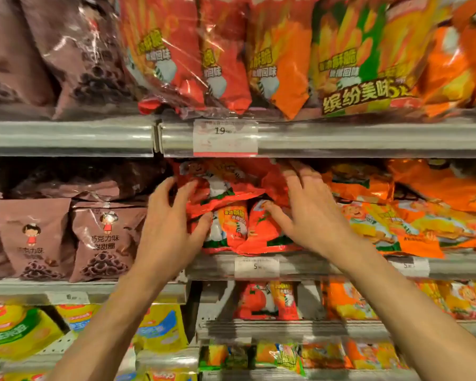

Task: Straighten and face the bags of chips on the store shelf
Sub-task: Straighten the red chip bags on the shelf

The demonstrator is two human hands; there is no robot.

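Sitting between both hands on the grey metal shelf [300, 266], the glossy red plastic chip bags [239, 221] are gripped by curled left hand [166, 232] and pressed by spread right hand [311, 215].

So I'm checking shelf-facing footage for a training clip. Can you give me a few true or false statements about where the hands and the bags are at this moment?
1. Both hands are on the red bags on the middle shelf. True: left hand on their left side, right hand on their right.
2. The right hand grips a brown bag. False: the brown bags stand untouched, left of the hands.
3. A price tag reading 19 hangs on the shelf rail above the hands. True.
4. The orange bags lie left of the red ones. False: they lie to the right.
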